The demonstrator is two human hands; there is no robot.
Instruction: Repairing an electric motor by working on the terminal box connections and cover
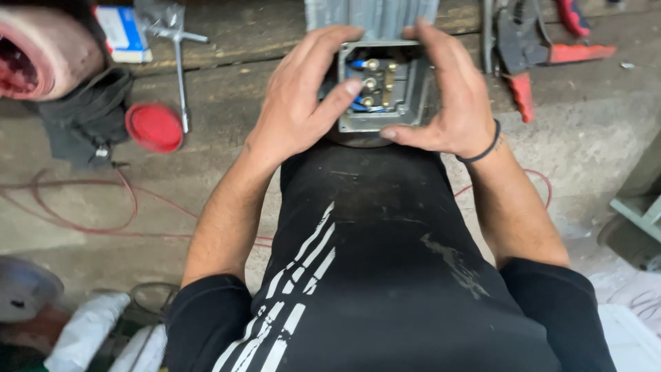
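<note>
Cupping an open terminal box (383, 84) on a grey finned motor housing (372, 17) at the top middle, I have my left hand (299, 103) curled against its left wall, thumb reaching in to touch the brass studs (370, 83) and blue wires inside; my right hand (454, 96) wraps the right wall and lower corner, thumb along the bottom edge, a black band (482, 148) on that wrist. Far left, a small blue and white carton (122, 31) lies flat by a steel T-handle wrench (177, 55); a round red cap (154, 127) sits just below, beside a black rag (86, 117); red-handled pliers (533, 52) lie at the right. Everything rests on a stained concrete floor (227, 131) crossed by a wooden plank (234, 31); a thin red cable (82, 217) loops across the left; open floor lies between the cap and my left forearm.
</note>
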